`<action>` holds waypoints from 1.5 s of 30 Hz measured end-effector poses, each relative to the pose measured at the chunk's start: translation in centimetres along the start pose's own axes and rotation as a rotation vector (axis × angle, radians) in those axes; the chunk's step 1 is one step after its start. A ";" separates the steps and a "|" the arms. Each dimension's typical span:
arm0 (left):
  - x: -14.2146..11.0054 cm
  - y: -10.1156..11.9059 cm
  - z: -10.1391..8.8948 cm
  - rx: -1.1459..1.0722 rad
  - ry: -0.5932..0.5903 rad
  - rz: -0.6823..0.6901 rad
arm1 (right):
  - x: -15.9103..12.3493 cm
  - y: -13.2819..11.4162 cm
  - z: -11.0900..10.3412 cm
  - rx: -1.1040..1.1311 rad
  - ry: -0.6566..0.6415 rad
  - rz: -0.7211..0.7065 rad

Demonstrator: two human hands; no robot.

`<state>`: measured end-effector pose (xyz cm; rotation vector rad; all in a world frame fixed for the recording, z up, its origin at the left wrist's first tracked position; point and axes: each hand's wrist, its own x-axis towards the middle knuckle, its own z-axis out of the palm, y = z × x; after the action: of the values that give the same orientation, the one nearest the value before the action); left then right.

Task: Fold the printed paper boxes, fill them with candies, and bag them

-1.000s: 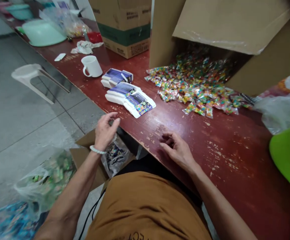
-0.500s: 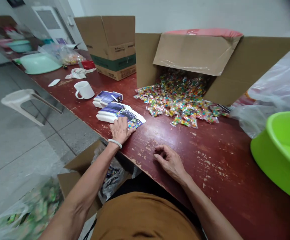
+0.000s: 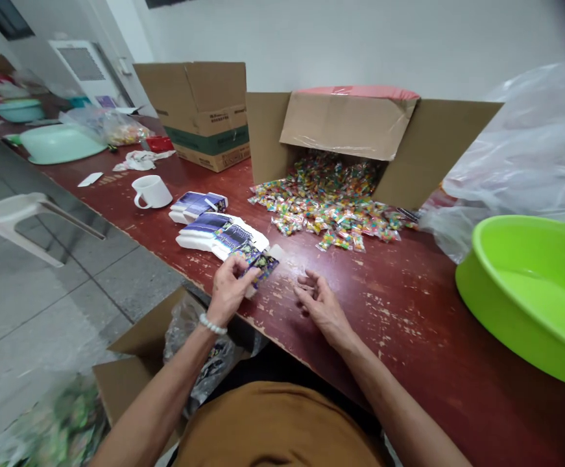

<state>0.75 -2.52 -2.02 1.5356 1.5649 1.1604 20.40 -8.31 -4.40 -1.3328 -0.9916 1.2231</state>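
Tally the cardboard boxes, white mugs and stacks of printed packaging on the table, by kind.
Cardboard boxes: 2
White mug: 1
Stacks of printed packaging: 2
Total: 5

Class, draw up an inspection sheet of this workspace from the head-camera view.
Surface: worn red-brown wooden table, paint chipped.
Job's things: printed packet; stacks of printed card; heap of small colourful packets spilling from a cardboard box.
Clutter: white mug, crumpled tissue, green basin.
Hands: left hand holds the printed packet; right hand open, empty.
Cables: nothing seen.
Surroundings: tiled floor, white plastic stool, open carton.
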 end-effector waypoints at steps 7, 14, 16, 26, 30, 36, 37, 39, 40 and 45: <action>-5.7 3.6 -1.2 -0.722 -0.980 -0.431 | -1.3 -3.2 1.4 0.164 -0.159 -0.168; -6.4 4.1 -0.5 -0.839 -1.063 -0.378 | -3.9 -4.9 0.8 0.243 -0.464 -0.034; -6.4 4.1 -0.3 -0.814 -1.020 -0.339 | -4.2 -5.1 0.8 0.239 -0.424 -0.062; -6.3 3.8 0.7 -0.614 -0.728 -0.353 | -4.1 -3.4 1.5 0.274 -0.244 0.051; -6.3 3.9 1.1 -0.516 -0.635 -0.239 | -3.1 -3.3 1.0 0.065 -0.010 -0.117; -7.3 4.4 1.5 -0.549 -0.329 -0.161 | -2.5 -3.4 0.4 0.130 0.086 -0.132; -7.4 4.5 1.5 -0.536 -0.311 -0.130 | -2.6 -3.2 0.5 0.158 0.079 -0.140; -7.5 4.5 1.6 -0.495 -0.302 -0.083 | -2.7 -2.9 0.6 0.184 0.055 -0.181; -7.4 4.5 1.6 -0.475 -0.311 -0.080 | -2.8 -2.7 0.5 0.174 0.044 -0.206; -6.6 4.5 1.1 -0.478 -0.426 -0.223 | -2.5 -2.4 -0.3 0.103 -0.023 -0.127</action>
<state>4.31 -9.18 0.75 1.1598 1.0485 0.9196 20.53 -10.54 -1.67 -1.1602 -1.0009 1.1796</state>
